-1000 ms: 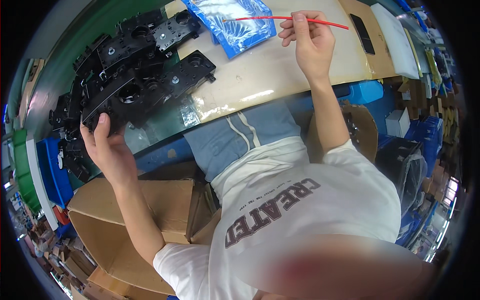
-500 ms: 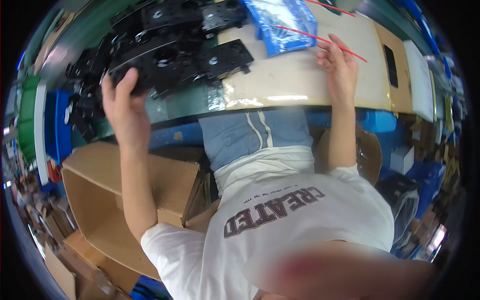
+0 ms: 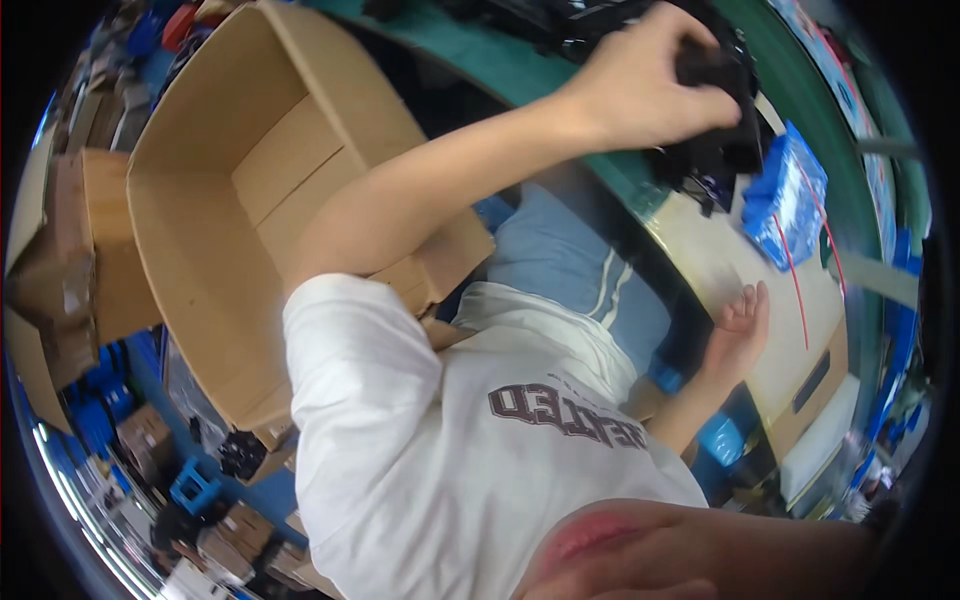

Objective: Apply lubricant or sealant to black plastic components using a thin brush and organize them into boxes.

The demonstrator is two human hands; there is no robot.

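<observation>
My left hand (image 3: 650, 85) reaches across to the upper right. Its thumb and fingers are closed round a black plastic part (image 3: 722, 75), whose far side blends into other black parts (image 3: 590, 20) on the green bench. Lower down, my right hand (image 3: 740, 325) is open over the edge of a beige board (image 3: 690, 225), its fingers loosely raised with nothing in them. A blue and clear plastic bag (image 3: 785, 200) lies farther up on that board. Two thin red strips (image 3: 793, 280) show by the bag, to the right of my right hand.
A large open cardboard box (image 3: 235, 200) stands left of my body, below the green bench edge (image 3: 450, 50). More cartons (image 3: 120, 240) are stacked at the far left. A blue plastic bag (image 3: 722, 440) hangs below the board. A blue stool (image 3: 195, 488) is on the floor.
The view has swung left, bringing the cardboard box higher. My left hand has closed round a black part. My right hand is now away from the red strips, nearer the board's edge.
</observation>
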